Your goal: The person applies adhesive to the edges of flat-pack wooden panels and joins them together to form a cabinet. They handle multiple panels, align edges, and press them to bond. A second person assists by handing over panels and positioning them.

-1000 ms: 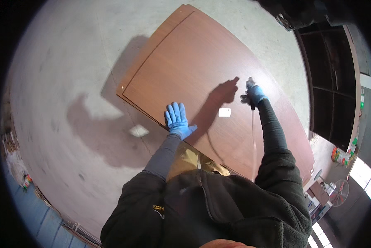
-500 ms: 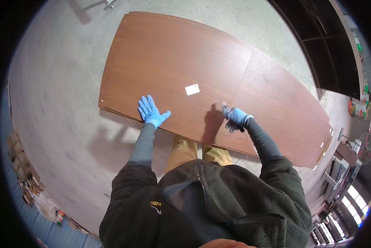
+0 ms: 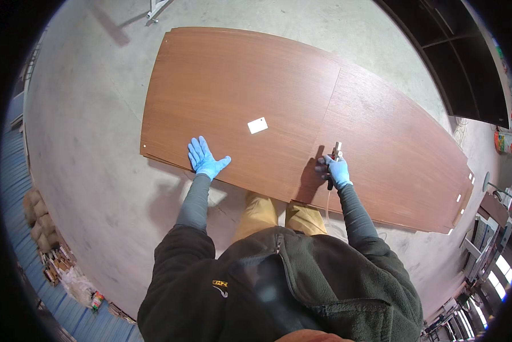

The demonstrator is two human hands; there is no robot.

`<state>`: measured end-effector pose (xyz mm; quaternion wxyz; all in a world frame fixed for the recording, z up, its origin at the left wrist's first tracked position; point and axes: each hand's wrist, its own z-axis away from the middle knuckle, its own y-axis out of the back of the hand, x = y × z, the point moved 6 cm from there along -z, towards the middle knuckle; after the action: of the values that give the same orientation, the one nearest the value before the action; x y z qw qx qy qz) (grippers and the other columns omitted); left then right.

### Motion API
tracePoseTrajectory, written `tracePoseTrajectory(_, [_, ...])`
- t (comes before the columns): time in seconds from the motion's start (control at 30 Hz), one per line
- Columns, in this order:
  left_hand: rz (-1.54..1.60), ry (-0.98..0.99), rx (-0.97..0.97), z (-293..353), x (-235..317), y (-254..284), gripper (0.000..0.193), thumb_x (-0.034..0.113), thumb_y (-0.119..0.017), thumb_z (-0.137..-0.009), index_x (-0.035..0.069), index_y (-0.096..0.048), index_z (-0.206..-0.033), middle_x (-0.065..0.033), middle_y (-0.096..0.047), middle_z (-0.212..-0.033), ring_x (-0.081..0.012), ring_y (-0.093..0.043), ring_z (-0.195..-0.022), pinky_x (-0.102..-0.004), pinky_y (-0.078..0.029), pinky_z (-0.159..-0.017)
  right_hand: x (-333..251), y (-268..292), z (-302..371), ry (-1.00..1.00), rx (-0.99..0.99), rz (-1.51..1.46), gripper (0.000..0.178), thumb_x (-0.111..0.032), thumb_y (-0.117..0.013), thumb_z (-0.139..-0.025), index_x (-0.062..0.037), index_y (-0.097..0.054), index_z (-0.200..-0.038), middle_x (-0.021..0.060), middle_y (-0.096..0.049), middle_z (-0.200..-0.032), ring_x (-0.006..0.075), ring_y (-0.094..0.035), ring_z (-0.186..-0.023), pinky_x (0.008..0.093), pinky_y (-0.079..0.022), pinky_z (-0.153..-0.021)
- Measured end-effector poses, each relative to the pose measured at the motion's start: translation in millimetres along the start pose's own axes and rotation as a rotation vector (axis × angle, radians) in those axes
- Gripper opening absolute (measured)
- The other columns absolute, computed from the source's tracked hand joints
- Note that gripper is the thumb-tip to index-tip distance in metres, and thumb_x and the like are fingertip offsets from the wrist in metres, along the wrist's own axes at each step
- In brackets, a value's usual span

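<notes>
The wide brown board (image 3: 239, 80) lies before you. Your left hand (image 3: 205, 159) rests, fingers spread, on its near edge; well apart, your right hand (image 3: 340, 171) wraps a metal-tipped tool (image 3: 338, 151) over the board, right of a white card (image 3: 257, 125).

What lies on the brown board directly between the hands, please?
The head view shows no object there: just brown board, partly shadowed by the right hand.

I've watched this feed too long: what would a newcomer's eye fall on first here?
First, the broad brown panels across the middle, with a small white card on them. Next, the blue-gloved hands: the left hand spread at the near edge, the right hand farther right, gripping a tool over the panels. A dark shelf looms at upper right.
</notes>
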<state>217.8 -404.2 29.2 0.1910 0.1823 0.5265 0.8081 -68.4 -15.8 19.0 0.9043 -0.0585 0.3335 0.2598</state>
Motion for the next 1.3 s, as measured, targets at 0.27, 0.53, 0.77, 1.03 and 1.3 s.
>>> tracePoseTrajectory(0.27, [0.008, -0.016, 0.021, 2.0, -1.7, 7.3, 0.139, 0.069, -0.078, -0.072, 0.007, 0.004, -0.166, -0.0258, 0.006, -0.171, -0.0432, 0.008, -0.159, -0.0552, 0.001, -0.127, -31.0, -52.8, -45.6, 0.102, 0.23, 0.302, 0.025, -0.027, -0.064, -0.098, -0.0027, -0.067, -0.105, 0.0112, -0.07, -0.076, 0.0224, -0.07, -0.064, 0.038, -0.055, -0.054])
tracePoseTrajectory(0.53, [0.051, -0.043, 0.067, -1.7, -3.6, 16.8, 0.138, 0.067, -0.079, -0.071, 0.004, -0.001, -0.165, -0.0282, 0.002, -0.17, -0.0486, 0.004, -0.157, -0.0598, -0.001, -0.125, -64.0, -68.9, -37.5, 0.069, 0.299, 0.47, 0.033, -0.031, -0.066, -0.096, 0.0004, -0.07, -0.106, 0.019, -0.075, -0.087, 0.0325, -0.074, -0.079, 0.0449, -0.057, -0.075])
tracePoseTrajectory(0.77, [0.097, -0.021, 0.067, -22.1, 2.1, 15.3, 0.136, 0.065, -0.079, -0.074, 0.003, 0.001, -0.165, -0.0302, 0.004, -0.17, -0.0486, 0.009, -0.157, -0.0595, 0.001, -0.125, -79.9, -76.9, -70.5, 0.203, 0.324, 0.729, 0.042, -0.038, -0.065, -0.094, -0.0006, -0.069, -0.113, 0.0274, -0.071, -0.112, 0.045, -0.067, -0.11, 0.0527, -0.052, -0.094])
tracePoseTrajectory(1.03, [0.053, 0.04, -0.039, -23.8, -1.0, 38.0, 0.138, 0.065, -0.08, -0.071, 0.002, 0.001, -0.165, -0.0304, 0.004, -0.17, -0.0474, 0.008, -0.157, -0.0578, 0.0, -0.126, -93.6, -75.8, -58.1, 0.206, 0.236, 0.646, 0.047, -0.04, -0.067, -0.092, 0.0013, -0.069, -0.114, 0.0309, -0.07, -0.113, 0.0468, -0.066, -0.111, 0.052, -0.053, -0.094])
tracePoseTrajectory(1.3, [-0.128, -0.156, 0.067, 22.8, 53.6, 30.2, 0.105, 0.051, -0.067, -0.083, 0.003, -0.019, -0.164, -0.0306, -0.008, -0.17, -0.0492, 0.0, -0.157, -0.0574, -0.002, -0.126, -31.6, -59.2, 27.5, 0.046, -0.265, 0.639, 0.05, -0.047, -0.066, -0.094, -0.0026, -0.063, -0.117, 0.0263, -0.069, -0.111, 0.0416, -0.074, -0.087, 0.0464, -0.059, -0.072])
